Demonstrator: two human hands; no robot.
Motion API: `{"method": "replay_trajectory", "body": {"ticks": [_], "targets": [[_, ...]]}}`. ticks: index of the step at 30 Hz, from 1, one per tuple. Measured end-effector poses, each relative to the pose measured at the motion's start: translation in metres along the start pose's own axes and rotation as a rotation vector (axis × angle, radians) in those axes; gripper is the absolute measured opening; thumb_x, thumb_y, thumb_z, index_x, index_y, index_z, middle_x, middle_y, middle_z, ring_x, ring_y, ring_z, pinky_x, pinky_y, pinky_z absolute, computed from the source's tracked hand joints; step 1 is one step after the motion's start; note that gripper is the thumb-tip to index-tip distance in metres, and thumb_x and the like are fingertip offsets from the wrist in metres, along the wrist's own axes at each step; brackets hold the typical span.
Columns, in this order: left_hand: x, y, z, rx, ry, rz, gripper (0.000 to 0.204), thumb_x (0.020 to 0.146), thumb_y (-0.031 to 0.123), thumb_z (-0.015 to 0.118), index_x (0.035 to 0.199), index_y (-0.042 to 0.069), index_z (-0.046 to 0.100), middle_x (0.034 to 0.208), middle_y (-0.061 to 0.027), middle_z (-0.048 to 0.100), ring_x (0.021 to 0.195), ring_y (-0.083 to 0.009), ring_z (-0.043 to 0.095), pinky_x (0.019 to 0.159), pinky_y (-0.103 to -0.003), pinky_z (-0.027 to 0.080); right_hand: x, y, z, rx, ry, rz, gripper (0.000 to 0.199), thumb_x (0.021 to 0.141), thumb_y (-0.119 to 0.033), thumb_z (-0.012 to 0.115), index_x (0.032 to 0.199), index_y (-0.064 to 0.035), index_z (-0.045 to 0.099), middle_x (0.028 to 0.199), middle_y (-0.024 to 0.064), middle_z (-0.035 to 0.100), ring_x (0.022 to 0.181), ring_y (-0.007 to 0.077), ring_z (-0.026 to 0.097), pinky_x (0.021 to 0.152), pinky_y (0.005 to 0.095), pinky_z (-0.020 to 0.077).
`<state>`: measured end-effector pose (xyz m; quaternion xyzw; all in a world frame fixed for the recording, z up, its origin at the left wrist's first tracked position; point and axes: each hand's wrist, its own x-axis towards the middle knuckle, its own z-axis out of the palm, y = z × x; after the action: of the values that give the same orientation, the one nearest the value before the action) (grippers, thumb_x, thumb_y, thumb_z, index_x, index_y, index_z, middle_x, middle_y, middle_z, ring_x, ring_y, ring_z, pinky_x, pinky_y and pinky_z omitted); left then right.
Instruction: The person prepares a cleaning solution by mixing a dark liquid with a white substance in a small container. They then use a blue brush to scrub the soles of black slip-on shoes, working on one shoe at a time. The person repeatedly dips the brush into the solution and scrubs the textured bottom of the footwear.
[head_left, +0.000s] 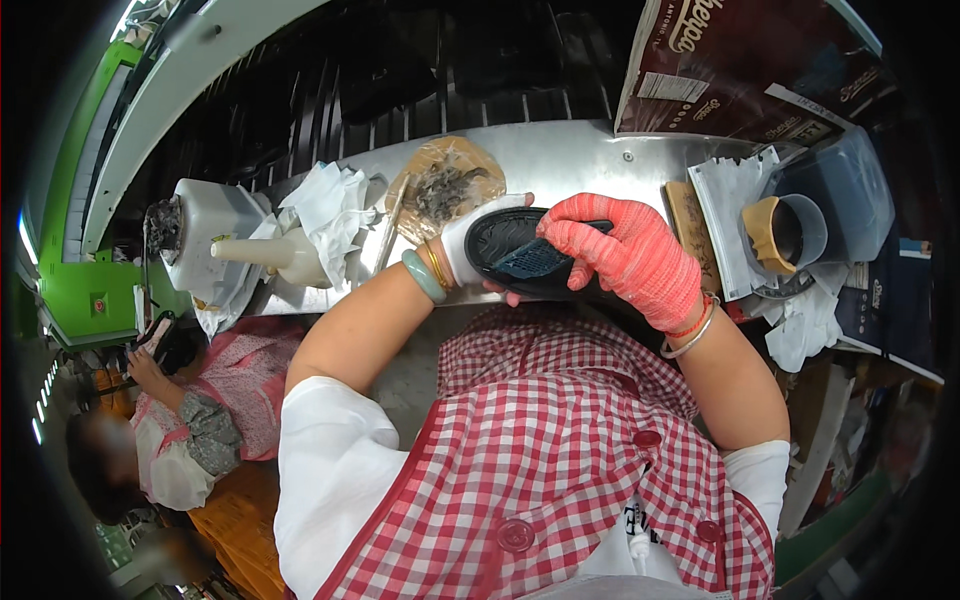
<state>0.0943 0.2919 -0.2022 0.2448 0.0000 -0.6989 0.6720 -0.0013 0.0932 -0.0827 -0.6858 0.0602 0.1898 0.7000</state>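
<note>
My left hand (463,238), in a white glove with bare fingertips, grips a black shoe (500,228), its patterned sole turned up toward me. A pink-red glove covers my right hand (640,250). Its fingers are bent and pinch a small dark blue textured piece (540,258), perhaps cloth or a pad, that lies against the sole. Just beyond my left hand, a round tan sheet (482,158) holds a heap of dark scraps (440,190). Part of the shoe is hidden behind my right hand.
Left on the metal bench (590,150) are crumpled white paper (330,205), a nozzle bottle (275,255) and a white jug (207,225). At right stand a wooden block (692,225), a cup (805,232), a clear bin (845,195) and a dark red box (750,65). A person (230,400) sits at left.
</note>
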Motion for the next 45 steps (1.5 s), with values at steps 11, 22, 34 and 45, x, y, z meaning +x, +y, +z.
{"method": "replay_trajectory", "body": {"ticks": [11, 22, 34, 45], "targets": [[0.001, 0.033, 0.003, 0.102, 0.273, -0.127, 0.055, 0.085, 0.053, 0.052, 0.103, 0.002, 0.061, 0.079, -0.0159, 0.067, 0.054, -0.0316, 0.064, 0.037, -0.04, 0.052, 0.014, 0.008, -0.025, -0.035, -0.019, 0.044, 0.025, 0.085, -0.024, 0.064, 0.096, -0.0017, 0.066, 0.078, 0.0035, 0.063, 0.058, 0.008, 0.056, 0.055, 0.021, 0.0435], [0.002, 0.046, -0.008, 0.184, 0.243, -0.165, 0.05, 0.09, 0.05, 0.048, 0.106, 0.004, 0.061, 0.087, -0.0118, 0.069, 0.064, -0.0223, 0.066, 0.054, -0.036, 0.055, 0.009, 0.009, -0.048, -0.086, -0.027, 0.083, 0.025, 0.086, -0.023, 0.063, 0.097, -0.0013, 0.066, 0.081, 0.0028, 0.064, 0.059, 0.0085, 0.056, 0.059, 0.0222, 0.046], [0.001, 0.042, 0.037, 0.302, 0.526, -0.06, 0.052, 0.088, 0.049, 0.052, 0.089, -0.001, 0.064, 0.067, -0.0143, 0.065, 0.042, -0.0225, 0.059, 0.032, -0.026, 0.043, -0.018, 0.029, -0.079, -0.142, 0.039, 0.144, 0.027, 0.086, -0.026, 0.06, 0.098, -0.0022, 0.066, 0.082, 0.0012, 0.064, 0.062, 0.0074, 0.057, 0.057, 0.0199, 0.0428], [0.003, 0.036, 0.005, 0.203, 0.26, -0.126, 0.058, 0.085, 0.052, 0.054, 0.102, -0.003, 0.06, 0.084, -0.0186, 0.067, 0.058, -0.0329, 0.065, 0.036, -0.041, 0.052, -0.074, 0.039, -0.09, -0.163, 0.202, 0.051, 0.023, 0.087, -0.023, 0.06, 0.096, -0.0029, 0.067, 0.082, 0.002, 0.067, 0.062, 0.0065, 0.059, 0.053, 0.0177, 0.0404]]}}
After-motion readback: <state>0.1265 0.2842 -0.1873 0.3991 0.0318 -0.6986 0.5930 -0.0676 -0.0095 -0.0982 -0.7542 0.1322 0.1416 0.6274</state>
